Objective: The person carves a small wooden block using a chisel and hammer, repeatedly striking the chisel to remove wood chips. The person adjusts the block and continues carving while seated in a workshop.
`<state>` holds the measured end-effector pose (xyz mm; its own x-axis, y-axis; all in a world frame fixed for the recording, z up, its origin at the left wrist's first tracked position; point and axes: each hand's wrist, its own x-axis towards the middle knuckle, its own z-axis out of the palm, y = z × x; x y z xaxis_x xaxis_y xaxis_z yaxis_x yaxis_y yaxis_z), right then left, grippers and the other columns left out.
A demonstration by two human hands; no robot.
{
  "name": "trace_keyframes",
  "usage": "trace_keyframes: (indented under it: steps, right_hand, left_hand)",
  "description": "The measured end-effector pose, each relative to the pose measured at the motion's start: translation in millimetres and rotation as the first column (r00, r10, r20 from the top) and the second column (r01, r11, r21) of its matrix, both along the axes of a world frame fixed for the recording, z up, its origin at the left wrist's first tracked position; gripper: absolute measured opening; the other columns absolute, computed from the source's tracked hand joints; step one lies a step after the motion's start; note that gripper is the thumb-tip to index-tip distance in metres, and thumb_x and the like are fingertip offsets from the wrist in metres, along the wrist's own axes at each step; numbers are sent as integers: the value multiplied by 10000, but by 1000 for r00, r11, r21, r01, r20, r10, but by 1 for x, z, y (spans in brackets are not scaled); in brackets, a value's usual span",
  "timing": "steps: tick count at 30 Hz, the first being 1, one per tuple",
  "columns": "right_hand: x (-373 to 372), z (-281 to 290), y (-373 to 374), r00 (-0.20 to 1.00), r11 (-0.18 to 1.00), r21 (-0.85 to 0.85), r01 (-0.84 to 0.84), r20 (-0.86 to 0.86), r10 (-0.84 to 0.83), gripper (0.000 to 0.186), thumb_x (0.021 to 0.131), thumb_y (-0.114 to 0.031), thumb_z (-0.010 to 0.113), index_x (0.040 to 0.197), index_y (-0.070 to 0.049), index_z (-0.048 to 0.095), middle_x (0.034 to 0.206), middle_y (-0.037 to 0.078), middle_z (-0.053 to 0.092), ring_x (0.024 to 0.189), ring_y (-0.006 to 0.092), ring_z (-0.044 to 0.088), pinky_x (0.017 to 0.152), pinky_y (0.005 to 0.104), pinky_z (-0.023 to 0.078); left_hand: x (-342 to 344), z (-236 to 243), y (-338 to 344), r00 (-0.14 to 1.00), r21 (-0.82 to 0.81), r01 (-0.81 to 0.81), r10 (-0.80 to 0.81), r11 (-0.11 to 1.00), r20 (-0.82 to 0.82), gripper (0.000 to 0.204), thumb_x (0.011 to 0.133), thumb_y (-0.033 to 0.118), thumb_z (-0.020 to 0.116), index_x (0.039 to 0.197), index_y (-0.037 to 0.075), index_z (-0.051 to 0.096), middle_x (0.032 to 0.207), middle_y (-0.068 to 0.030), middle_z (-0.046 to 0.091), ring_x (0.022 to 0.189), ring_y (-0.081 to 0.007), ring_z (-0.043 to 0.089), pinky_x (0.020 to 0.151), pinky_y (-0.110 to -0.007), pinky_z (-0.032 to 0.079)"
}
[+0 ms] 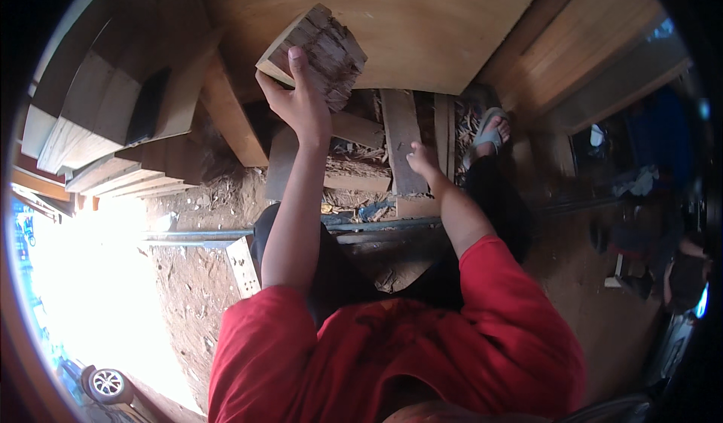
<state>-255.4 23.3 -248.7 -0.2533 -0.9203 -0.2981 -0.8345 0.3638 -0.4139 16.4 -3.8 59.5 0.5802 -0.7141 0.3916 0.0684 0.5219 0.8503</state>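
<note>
My left hand grips a thick wood block with a pale cut side and a dark, crumbly, cracked face, raised in front of the large plywood board. My right hand is lower, over an upright grey-brown plank on the debris-strewn ground, its fingers curled; what they hold, if anything, is too small to make out. Short boards lie beside that plank among chips and splinters.
Stacked boards stand at the left, timber panels at the right. My sandalled foot is by the debris; a metal pipe runs across the dirt. A wheel shows lower left, and what may be another person at far right.
</note>
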Motion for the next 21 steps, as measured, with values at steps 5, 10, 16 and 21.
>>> trace_keyframes:
  steps: [5, 10, 16, 21]
  right_hand:
    - [5, -47, 32, 997, 996, -33, 79, -13, -80, 220, 965, -225, 692, 1127, -99, 612, 1171, 212, 684, 1108, 423, 670, 922, 540, 547]
    - [3, -47, 24, 994, 998, 22, 65, -95, -63, 374, 986, -308, 651, 1305, -120, 600, 1347, 225, 652, 1227, 434, 650, 1007, 554, 536]
    - [-4, -90, 12, 899, 926, -23, 376, 253, -358, 392, 940, -204, 615, 1317, -94, 607, 1283, 175, 690, 1213, 375, 665, 991, 507, 555]
    - [-6, -62, 3, -124, 668, 544, 507, 813, -569, 294, 884, -197, 686, 1171, -143, 654, 1106, 40, 693, 888, 229, 623, 900, 420, 571]
  left_hand:
    - [25, -3, 4, 998, 38, -51, 50, 998, 34, 503, 1049, 396, 691, 1324, -5, 560, 1216, -98, 638, 1130, -183, 597, 992, -330, 478]
    - [37, -1, 4, 996, 66, -92, 91, 994, 10, 453, 1023, 348, 727, 1251, -19, 589, 1140, -127, 687, 1062, -185, 629, 975, -344, 492]
    - [42, -2, 8, 995, 49, -103, 102, 994, 8, 442, 1022, 345, 728, 1248, -11, 595, 1141, -132, 694, 1057, -185, 633, 966, -346, 497]
    - [43, 3, 12, 995, 41, -51, 54, 998, -84, 441, 1037, 372, 702, 1257, 5, 596, 1163, -116, 682, 1082, -182, 622, 996, -352, 483]
